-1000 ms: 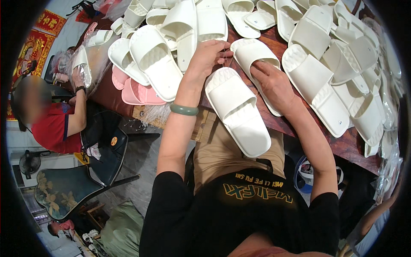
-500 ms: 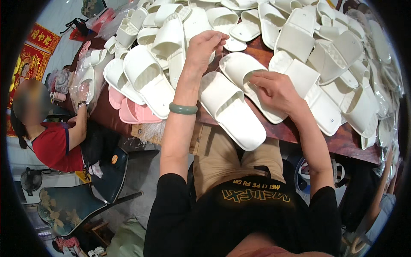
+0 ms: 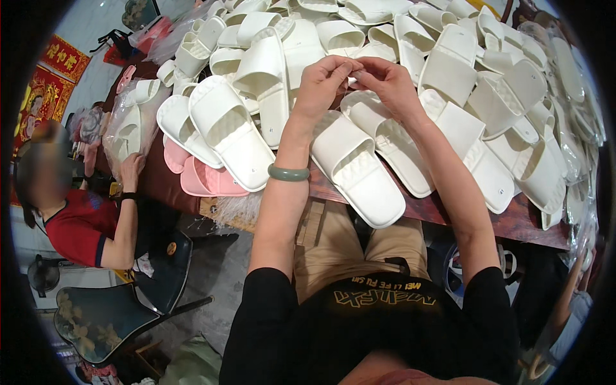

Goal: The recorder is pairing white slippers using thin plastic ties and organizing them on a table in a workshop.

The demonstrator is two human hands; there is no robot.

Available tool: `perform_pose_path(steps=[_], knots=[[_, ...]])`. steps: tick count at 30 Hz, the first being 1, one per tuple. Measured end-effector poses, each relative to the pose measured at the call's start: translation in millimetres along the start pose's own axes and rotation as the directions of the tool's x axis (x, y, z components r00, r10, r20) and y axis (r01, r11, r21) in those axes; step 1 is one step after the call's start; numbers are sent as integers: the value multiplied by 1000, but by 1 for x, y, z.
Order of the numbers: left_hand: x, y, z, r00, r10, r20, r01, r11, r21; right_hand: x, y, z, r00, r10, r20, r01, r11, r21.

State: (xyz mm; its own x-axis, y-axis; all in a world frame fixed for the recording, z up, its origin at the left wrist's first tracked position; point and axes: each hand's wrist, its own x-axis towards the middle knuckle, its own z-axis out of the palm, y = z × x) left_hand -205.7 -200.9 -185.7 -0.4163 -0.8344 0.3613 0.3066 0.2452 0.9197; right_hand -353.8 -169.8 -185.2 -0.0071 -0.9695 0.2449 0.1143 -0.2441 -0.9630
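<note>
Over the far part of the table, my left hand (image 3: 326,83) and my right hand (image 3: 387,80) meet fingertip to fingertip. Both are closed in a pinch on a thin thread-like strand, mostly hidden by the fingers. Right below them lie two white slippers side by side, toe ends away from me: a left slipper (image 3: 369,183) reaching over the table edge, and a right slipper (image 3: 410,157) partly under my right wrist. Neither slipper is gripped. A green bangle (image 3: 288,173) circles my left wrist.
White slippers (image 3: 232,131) heap across the table (image 3: 420,204). Pink slippers (image 3: 206,178) and a bundle of fine white strands (image 3: 237,210) lie at the left edge. A seated co-worker in red (image 3: 83,224) handles a clear bag (image 3: 125,122) of slippers; bagged slippers (image 3: 577,147) stack at right.
My right hand has left the right slipper and moved up and away from me to meet my left hand, which shifted slightly right and nearer. The co-worker's hand moved down along the bag.
</note>
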Motion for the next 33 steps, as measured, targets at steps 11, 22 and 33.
perform_pose_path(steps=[11,22,33], knots=[[1,-15,-7,991,-104,-81,111,990,90,2,18,-18,994,19,-108,-32,991,-127],[-3,-16,-1,987,-102,-126,118,985,127,0,30,-20,976,-175,-126,171,984,-43],[-1,-19,-4,992,-95,-80,99,994,40,-2,28,-19,958,-248,-146,212,951,-223]])
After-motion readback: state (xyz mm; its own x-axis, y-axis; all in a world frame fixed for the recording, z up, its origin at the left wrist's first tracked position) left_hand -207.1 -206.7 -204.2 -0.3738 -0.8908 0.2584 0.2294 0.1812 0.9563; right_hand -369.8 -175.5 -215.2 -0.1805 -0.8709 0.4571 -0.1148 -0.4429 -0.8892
